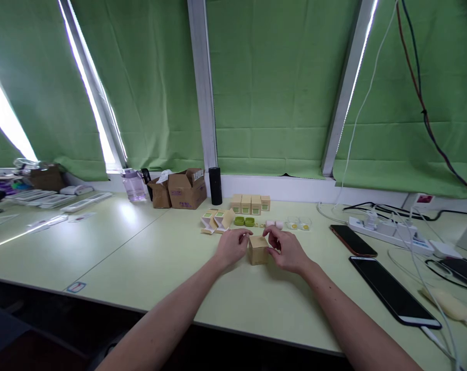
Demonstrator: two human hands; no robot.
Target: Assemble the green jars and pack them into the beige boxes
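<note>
Small cardboard box (258, 251) on table (152, 252), 3 o'clock of left hand (232, 247), 9 o'clock of right hand (288, 251). Both reach in from 7 and 5 o'clock, curled narrow; can't tell if gripping.

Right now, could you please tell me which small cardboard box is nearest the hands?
The box standing between the left hand and the right hand, nearest the front edge of the table; the other small boxes sit farther back.

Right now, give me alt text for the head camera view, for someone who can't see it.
A person's left hand and right hand flank a small cube-shaped brown cardboard box on a pale green tabletop. Beyond it stand small tan cardboard boxes with green squares, below green fabric blinds.
</note>
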